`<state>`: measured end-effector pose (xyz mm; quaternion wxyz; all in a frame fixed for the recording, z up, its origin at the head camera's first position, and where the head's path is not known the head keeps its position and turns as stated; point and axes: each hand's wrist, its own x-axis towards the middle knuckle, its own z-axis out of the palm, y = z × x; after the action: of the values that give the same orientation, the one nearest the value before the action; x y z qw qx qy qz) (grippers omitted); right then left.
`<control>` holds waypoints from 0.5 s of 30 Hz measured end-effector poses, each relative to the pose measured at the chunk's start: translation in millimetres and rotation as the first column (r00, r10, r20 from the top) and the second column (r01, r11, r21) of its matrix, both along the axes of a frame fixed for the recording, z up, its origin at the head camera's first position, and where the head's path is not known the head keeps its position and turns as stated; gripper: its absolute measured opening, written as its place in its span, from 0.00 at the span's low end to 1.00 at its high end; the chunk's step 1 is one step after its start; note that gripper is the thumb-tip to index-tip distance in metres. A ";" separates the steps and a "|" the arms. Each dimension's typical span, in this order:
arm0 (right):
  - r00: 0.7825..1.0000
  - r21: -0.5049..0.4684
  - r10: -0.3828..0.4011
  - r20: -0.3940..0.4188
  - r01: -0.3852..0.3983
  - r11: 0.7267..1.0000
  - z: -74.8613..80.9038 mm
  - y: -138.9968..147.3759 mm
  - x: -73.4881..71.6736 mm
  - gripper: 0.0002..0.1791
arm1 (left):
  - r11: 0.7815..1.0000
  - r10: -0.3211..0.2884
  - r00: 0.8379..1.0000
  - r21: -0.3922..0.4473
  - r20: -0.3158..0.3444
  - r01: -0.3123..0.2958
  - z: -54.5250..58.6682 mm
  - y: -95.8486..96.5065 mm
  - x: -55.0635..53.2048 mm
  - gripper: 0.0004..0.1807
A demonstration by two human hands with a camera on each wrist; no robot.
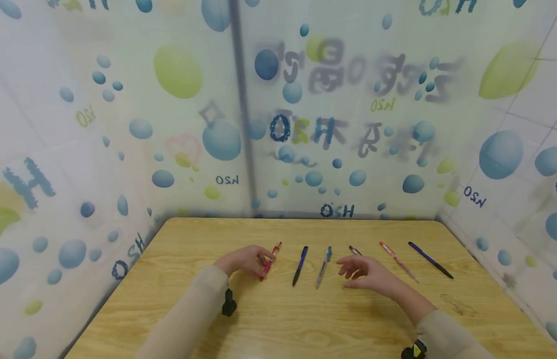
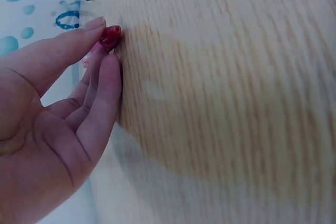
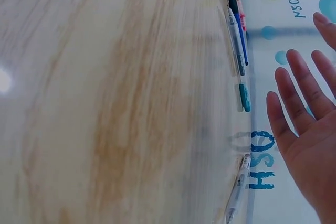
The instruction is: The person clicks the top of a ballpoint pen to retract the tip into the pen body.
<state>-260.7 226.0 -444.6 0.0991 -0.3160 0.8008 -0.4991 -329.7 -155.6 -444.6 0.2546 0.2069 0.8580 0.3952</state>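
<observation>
My left hand [image 1: 250, 260] pinches a red pen [image 1: 271, 261] between thumb and fingers at the left end of a row of pens. In the left wrist view the red end of that pen shows between the fingertips, close over the wood. My right hand [image 1: 365, 273] hovers with loosely bent, spread fingers and holds nothing. Partly behind it lies a dark-tipped pen [image 1: 355, 250], its lower part hidden in the head view. Between the hands lie a blue and black pen [image 1: 300, 266] and a clear pen with a blue-green top [image 1: 324, 267].
Right of my right hand lie a clear pen with a red cap [image 1: 398, 261] and a dark blue pen [image 1: 430, 260]. All rest on a wooden table [image 1: 278, 324]. A patterned curtain [image 1: 287, 194] closes round its back and sides.
</observation>
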 end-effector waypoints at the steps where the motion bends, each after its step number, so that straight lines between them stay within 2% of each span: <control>1: 1.000 0.001 0.000 0.005 0.000 1.000 0.1 0.0 0.1 0.27 | 1.000 -0.001 1.000 -0.004 -0.003 0.001 -0.1 -0.2 -0.1 0.26; 5: 1.000 -0.007 -0.004 0.022 0.004 1.000 1.2 0.4 0.3 0.28 | 0.999 -0.002 0.999 -0.042 -0.035 0.001 0.7 0.3 0.0 0.27; 10: 1.000 -0.016 -0.007 0.016 0.007 1.000 3.9 -1.6 -1.5 0.28 | 0.998 0.007 0.999 -0.064 -0.039 -0.009 3.4 0.0 -0.2 0.30; 15: 1.000 -0.023 -0.025 0.012 0.025 0.999 7.3 -5.0 -3.8 0.27 | 0.999 -0.002 0.992 -0.037 -0.124 -0.003 4.8 -4.1 -0.2 0.36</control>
<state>-264.5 221.1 -437.3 0.0939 -0.3041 0.7983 -0.5113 -329.8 -159.7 -439.8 0.2046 0.2260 0.8794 0.3657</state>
